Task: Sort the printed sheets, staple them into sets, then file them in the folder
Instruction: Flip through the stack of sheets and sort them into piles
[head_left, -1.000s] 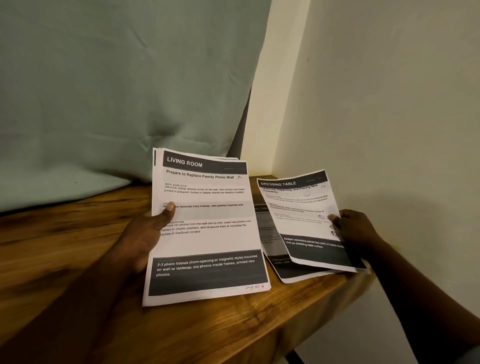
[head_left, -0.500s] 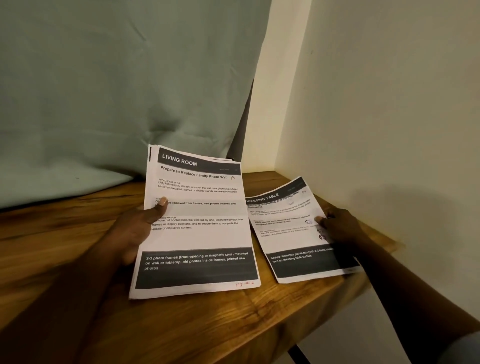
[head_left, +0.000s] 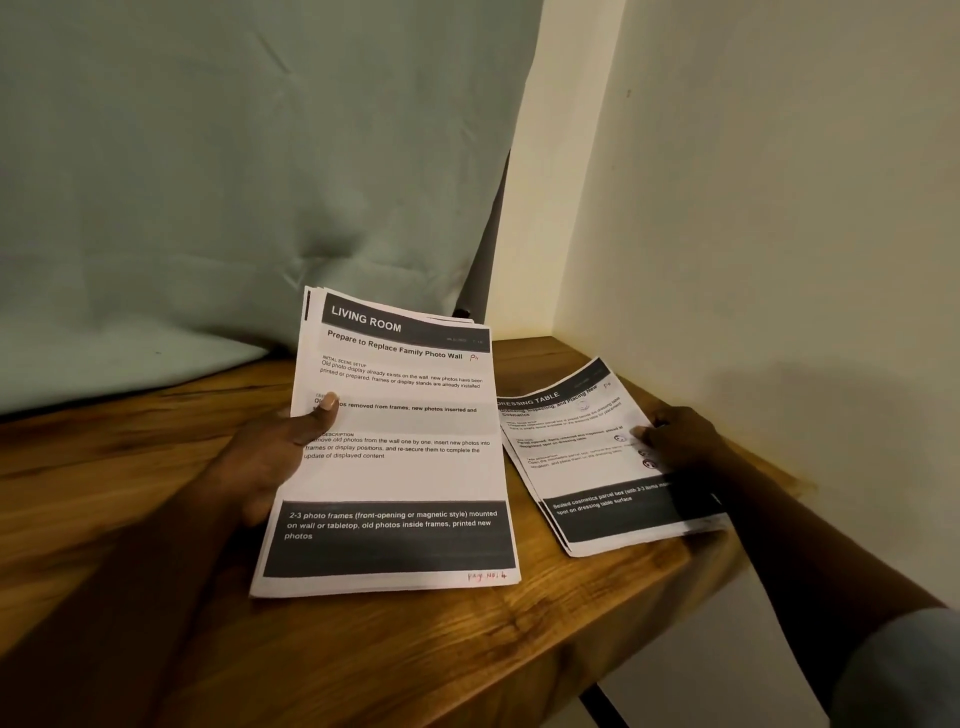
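Centre frame: left hand (head_left: 270, 460) grip is closed on the LIVING ROOM stack (head_left: 400, 467), thumb over its left edge, stack tilted up over the wooden bench (head_left: 119, 421). Right of centre: right hand (head_left: 683, 441) grip pinches the right edge of the DRESSING TABLE sheets (head_left: 582, 473), which lie on the bench.

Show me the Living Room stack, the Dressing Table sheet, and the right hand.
Living Room stack (head_left: 400, 478), head view, blank middle of the top sheet.
Dressing Table sheet (head_left: 587, 470), head view, white area of its page.
right hand (head_left: 680, 441), head view, back of the hand.
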